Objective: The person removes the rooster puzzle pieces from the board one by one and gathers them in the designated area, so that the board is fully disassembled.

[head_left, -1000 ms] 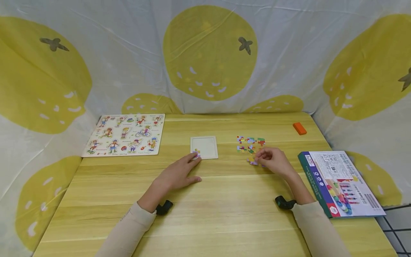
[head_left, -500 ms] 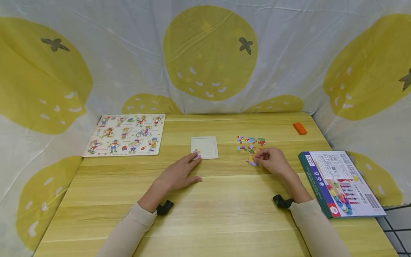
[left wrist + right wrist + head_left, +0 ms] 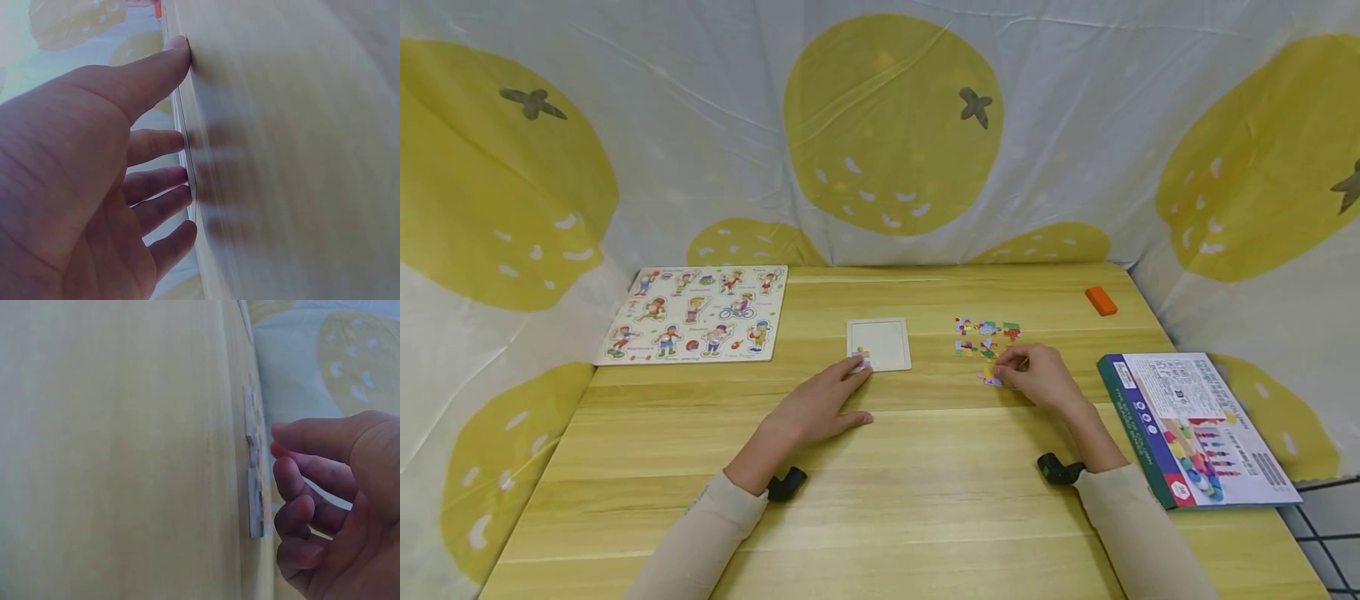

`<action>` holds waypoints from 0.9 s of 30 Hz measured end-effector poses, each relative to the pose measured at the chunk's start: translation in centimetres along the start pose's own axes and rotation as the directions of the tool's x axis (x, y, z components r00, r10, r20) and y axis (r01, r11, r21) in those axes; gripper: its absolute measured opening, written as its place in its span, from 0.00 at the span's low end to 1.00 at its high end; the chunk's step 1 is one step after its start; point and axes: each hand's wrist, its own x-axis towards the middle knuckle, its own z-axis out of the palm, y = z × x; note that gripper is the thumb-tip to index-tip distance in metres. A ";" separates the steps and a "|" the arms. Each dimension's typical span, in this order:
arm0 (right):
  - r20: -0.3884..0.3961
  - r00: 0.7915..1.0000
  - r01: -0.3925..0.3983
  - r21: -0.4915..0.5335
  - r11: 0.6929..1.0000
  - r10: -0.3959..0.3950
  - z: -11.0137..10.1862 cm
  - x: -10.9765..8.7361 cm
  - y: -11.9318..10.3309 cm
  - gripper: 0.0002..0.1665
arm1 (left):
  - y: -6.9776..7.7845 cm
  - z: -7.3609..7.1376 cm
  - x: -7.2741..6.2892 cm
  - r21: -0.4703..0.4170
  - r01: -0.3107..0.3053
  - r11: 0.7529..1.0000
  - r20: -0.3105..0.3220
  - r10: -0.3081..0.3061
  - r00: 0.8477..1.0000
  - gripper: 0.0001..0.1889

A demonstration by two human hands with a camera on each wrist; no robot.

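Head view, orange block [image 3: 1101, 300], book [image 3: 1195, 425], perhaps unobstructed

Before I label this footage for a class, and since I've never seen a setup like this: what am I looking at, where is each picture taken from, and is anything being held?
There is no machine here: a person sits at a wooden table with small cameras strapped to the head and both wrists. The wide picture is the head view; the two close, sideways ones look along each hand.

The left hand lies flat, fingers straight, its fingertips at the near corner of a small white puzzle tray that has a few pieces in that corner. The right hand has curled fingers at a loose puzzle piece near a cluster of coloured pieces; whether it actually grips the piece is unclear.

Also on the table are a wooden peg puzzle board, an orange block and the puzzle box.
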 end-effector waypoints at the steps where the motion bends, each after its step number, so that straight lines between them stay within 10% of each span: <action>1: -0.005 1.000 0.005 0.010 1.000 -0.005 0.0 0.0 0.0 0.07 | 0.0 0.0 0.0 0.001 0.000 1.000 -0.001 0.000 1.000 0.42; 27: 0.004 0.989 0.143 0.259 0.955 -0.149 5.8 5.4 -7.7 0.13 | -2.4 0.0 -1.2 -0.063 0.014 0.998 0.011 -0.013 1.000 0.43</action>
